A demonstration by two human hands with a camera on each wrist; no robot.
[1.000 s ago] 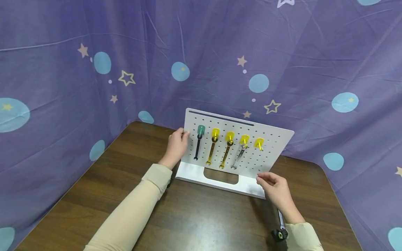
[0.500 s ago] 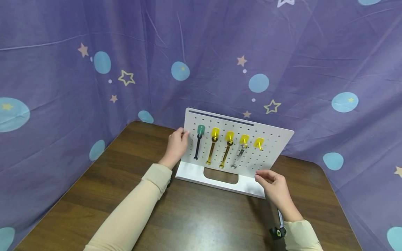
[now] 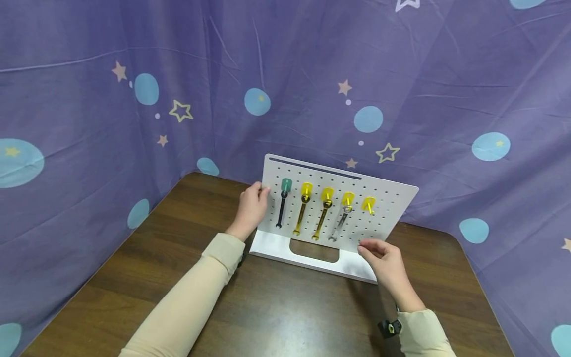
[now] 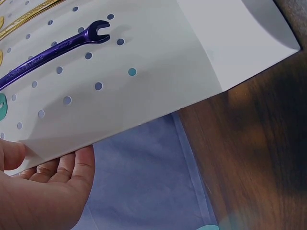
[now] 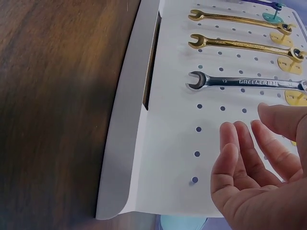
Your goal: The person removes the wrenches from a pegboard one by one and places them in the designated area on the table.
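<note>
A white pegboard (image 3: 383, 218) stands tilted back on its base at the table's far side. My left hand (image 3: 251, 208) grips its left edge, thumb on the front and fingers behind, as the left wrist view shows. A dark purple combination wrench (image 4: 53, 52) hangs from a green hook (image 3: 286, 185). Two gold wrenches (image 3: 301, 215) and a silver wrench (image 5: 240, 82) hang from yellow hooks (image 3: 306, 189). The rightmost yellow hook (image 3: 368, 204) bears nothing. My right hand (image 3: 387, 263), fingers loosely bent and holding nothing, is before the board's lower right part.
The brown wooden table (image 3: 276, 307) reaches toward me in front of the board. A purple patterned curtain (image 3: 303, 59) hangs close behind the board and around the table. The board's base has a wide cut-out at its middle. A small black wrist camera (image 3: 389, 328) sits by my right wrist.
My right hand has shifted slightly left along the board's lower right part. My left hand keeps its grip on the edge, and the wrenches hang as before.
</note>
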